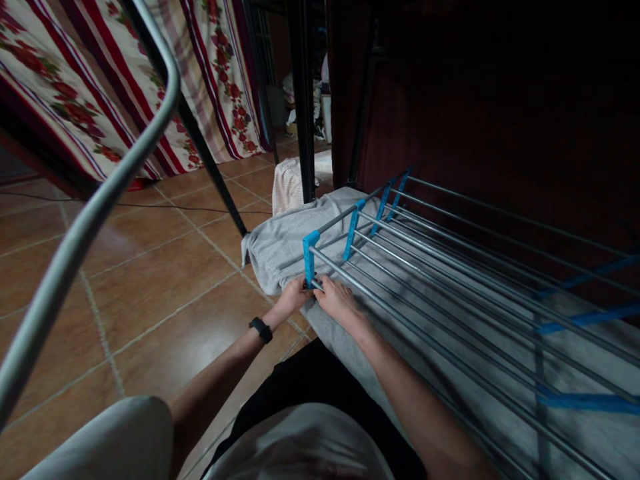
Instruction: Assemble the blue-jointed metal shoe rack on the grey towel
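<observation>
Both hands are pressed close together at the rack's near corner: the left hand [293,298] and right hand [336,298] are curled onto grey fabric [280,243] beneath the blue plastic corner bracket [311,257]. From there, the silver metal drying-rack rods [450,267] are seen running toward three o'clock. A black wristband [261,329] is worn on the left wrist.

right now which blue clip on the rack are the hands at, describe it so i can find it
Find the metal drying rack lying over the grey cloth. Both hands, left hand and right hand, meet at its near corner. There sits the blue clip, the nearest and leftmost one.
</observation>
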A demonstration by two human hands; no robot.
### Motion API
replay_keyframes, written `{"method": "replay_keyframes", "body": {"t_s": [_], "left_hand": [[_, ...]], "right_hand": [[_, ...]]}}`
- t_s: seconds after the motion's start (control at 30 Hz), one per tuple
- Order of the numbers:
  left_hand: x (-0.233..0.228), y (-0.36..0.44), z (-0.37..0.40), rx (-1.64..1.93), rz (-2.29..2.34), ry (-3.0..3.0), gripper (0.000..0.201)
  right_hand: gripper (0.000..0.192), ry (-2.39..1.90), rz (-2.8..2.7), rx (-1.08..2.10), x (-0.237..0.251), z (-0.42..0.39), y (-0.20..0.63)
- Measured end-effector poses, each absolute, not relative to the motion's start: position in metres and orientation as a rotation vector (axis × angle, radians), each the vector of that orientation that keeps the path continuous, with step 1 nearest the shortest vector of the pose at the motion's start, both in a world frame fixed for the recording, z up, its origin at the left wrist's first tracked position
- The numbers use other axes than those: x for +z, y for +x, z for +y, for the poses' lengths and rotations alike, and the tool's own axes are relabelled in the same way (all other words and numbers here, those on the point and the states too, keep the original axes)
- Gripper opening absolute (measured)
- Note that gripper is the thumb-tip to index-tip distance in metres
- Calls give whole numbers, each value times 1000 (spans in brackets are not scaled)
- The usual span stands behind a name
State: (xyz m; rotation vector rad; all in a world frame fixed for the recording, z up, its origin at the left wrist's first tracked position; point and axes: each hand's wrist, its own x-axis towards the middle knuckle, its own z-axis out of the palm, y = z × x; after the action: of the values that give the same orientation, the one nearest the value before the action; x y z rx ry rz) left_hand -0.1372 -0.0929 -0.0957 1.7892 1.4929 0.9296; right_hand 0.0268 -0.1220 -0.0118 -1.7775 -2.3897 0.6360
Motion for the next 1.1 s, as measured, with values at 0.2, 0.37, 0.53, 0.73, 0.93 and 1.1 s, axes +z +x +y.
{"method": "replay_keyframes", "body": {"t_s": [0.2,0.37,0.53,0.73,0.93,1.1], "left_hand": [[-111,-147,-98,939,1409,1749,25],[-114,-150,-101,879,1413,1782,19],[-109,-150,-95,847,1463,1826,25],[-105,-153,-88,797,1517,1892,18],[-110,-155,-93,797,1452,1875,19],[-115,-153,-98,858,1479,1844,24]], "right_hand": [[25,-1894,-2295,460,-22,-192,93],[23,-1938,-2164,69,-50,-270,160],[39,-1983,-2012,-214,-66,-314,196],[44,-1971,-2013,-143,-65,-318,204],[44,-1925,-2049,-191,-68,-317,207],[37,-1812,-2014,-266,-71,-335,209]]}}
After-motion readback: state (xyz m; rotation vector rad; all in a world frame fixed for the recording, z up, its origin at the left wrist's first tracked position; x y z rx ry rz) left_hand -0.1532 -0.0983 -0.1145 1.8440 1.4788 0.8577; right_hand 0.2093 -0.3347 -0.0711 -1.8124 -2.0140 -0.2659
